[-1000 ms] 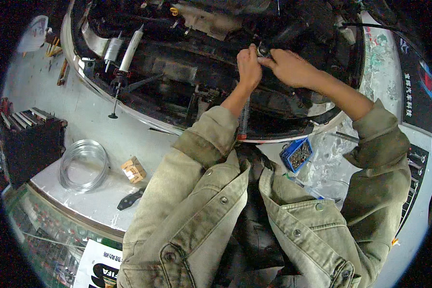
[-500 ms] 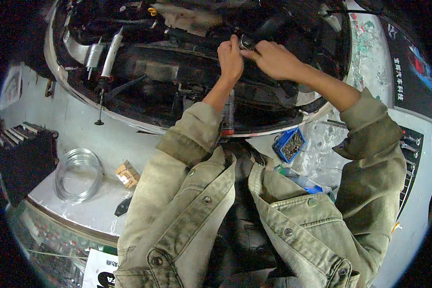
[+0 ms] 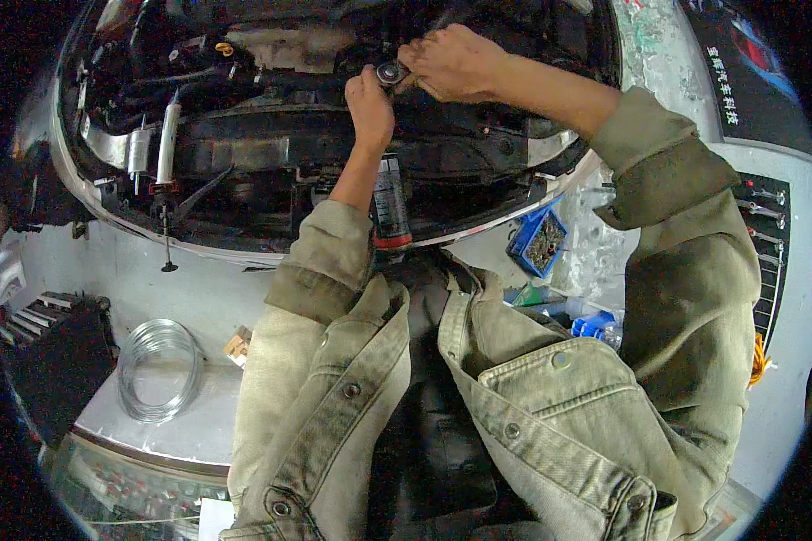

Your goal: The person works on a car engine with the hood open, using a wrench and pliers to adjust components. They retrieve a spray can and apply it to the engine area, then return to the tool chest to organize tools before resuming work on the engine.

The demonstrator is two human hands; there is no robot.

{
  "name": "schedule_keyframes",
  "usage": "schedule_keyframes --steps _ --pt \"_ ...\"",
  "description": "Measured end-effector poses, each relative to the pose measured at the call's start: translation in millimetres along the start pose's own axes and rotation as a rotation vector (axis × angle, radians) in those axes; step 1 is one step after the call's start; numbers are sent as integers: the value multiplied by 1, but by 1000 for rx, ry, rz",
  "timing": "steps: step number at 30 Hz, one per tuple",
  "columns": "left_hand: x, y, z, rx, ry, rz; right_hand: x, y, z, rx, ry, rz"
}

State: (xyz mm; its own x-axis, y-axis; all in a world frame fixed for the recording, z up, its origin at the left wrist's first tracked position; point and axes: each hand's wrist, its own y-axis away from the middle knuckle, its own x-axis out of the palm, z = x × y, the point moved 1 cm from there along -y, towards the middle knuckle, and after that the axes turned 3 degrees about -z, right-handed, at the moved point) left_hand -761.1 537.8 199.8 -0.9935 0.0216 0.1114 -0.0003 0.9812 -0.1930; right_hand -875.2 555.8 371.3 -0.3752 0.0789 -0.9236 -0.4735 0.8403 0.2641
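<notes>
Over the dark engine bay [image 3: 271, 158], a ratchet wrench [image 3: 391, 74] with a round metal head is between my hands. My right hand [image 3: 456, 65] is closed round its handle, to the right of the head. My left hand [image 3: 370, 106] is closed against the left side of the head, its thumb upright; what lies under the fingers is hidden. Below my left wrist stands a dark can with a red lower rim [image 3: 390, 203], partly covered by my sleeve.
A caulking gun with a white cartridge [image 3: 167, 149] lies at the left edge of the bay. Lower left is a coil of silvery wire [image 3: 124, 370]. Right of my body are a blue bin of small hardware [image 3: 534, 243] and a rack of wrenches [image 3: 765, 230].
The view has shifted, so the bay sits further left and higher in it. My right hand has swung round the wrench head to its far right side; my left hand stays beside the head.
</notes>
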Motion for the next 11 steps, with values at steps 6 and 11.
schedule_keyframes --steps 6,11 --pt "0 -5 -20 -155 80 27 0 10 34 287 -122 -122" --pt "-5 -8 -22 -289 173 155 -5 11 61 630 -312 -124"
